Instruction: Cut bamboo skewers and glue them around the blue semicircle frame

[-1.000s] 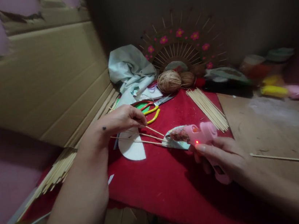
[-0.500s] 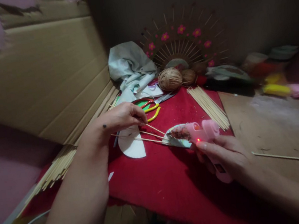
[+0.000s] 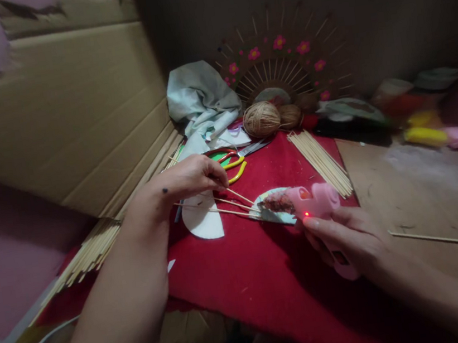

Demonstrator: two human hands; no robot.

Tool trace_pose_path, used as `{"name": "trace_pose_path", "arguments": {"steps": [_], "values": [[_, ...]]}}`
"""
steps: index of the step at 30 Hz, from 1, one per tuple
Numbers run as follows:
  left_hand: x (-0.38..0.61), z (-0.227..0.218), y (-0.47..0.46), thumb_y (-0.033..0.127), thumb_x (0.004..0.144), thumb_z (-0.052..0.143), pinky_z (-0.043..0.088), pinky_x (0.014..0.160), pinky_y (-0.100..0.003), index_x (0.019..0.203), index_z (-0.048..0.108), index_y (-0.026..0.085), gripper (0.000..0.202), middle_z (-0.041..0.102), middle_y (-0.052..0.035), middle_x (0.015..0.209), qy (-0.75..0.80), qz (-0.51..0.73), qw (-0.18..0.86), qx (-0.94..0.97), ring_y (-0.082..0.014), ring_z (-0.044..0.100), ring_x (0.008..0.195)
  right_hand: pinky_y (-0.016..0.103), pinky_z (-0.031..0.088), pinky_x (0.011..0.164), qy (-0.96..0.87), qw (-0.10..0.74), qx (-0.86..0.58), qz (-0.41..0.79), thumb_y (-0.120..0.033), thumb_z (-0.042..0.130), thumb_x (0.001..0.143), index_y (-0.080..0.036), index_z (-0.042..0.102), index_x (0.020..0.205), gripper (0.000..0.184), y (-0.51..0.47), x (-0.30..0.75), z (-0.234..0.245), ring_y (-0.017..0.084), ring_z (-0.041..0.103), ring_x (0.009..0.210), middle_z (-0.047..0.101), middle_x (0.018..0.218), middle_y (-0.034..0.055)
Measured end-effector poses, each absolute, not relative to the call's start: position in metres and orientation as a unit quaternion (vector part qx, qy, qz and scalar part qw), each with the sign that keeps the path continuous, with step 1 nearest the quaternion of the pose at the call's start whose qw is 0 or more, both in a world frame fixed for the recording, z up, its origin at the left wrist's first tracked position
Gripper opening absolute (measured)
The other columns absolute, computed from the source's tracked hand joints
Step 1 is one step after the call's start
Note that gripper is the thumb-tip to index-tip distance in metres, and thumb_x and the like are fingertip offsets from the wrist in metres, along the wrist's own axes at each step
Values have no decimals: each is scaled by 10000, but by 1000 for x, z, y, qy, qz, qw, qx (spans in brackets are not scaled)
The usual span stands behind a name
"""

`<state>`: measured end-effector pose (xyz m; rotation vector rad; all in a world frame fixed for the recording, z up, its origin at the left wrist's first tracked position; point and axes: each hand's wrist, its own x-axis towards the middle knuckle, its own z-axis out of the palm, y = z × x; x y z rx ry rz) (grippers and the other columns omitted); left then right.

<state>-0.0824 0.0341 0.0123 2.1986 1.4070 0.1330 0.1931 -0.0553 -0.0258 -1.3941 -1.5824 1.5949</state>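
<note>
From the head camera, the left hand [image 3: 190,179] has its grip pinched shut on the near ends of a few thin sticks [image 3: 233,202]. It presses them low over a white half-disc [image 3: 204,222], and their far tips fan onto a small pale card piece [image 3: 274,214] lying on the red cloth [image 3: 269,284] that covers the counter. Holding them by the tails seems to keep the tips in place while leaving the card end free. The right hand [image 3: 347,237] is wrapped closed around a pink glue gun [image 3: 317,202]. Its red light is on, and its crusted nozzle lies on the card piece right by the stick tips, likely so the heat meets just that joint. Scissors [image 3: 230,163] lie beyond the left hand. A bundle of skewers [image 3: 320,162] and a twine ball [image 3: 261,119] sit farther back, below a fan of sticks with pink flowers [image 3: 283,69]. Compared with a second ago, both grips are unchanged. The gun and the card piece appear slightly higher and further right in the picture, which is mostly the camera tilting.
</note>
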Motion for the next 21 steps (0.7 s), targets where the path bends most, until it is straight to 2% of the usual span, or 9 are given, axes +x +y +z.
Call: {"name": "trace_pose_path", "arguments": {"steps": [14,21], "values": [[-84,10,35,255,704,634,410,642,-210,763,733,188,133,686,10,708,518,54,261,813,-119,587,681,238,303,387,-563,254,-540,571,-585,589,761,-205,475,573,438,-63,196,-20,97,404,411,432,483,-30],[-81,13,33,214,688,632,407,635,-219,749,730,172,122,668,16,664,545,61,251,798,-114,576,650,232,329,403,-573,249,-533,570,-580,565,778,-195,550,609,421,-61,193,-22,102,448,434,493,505,-12]]}}
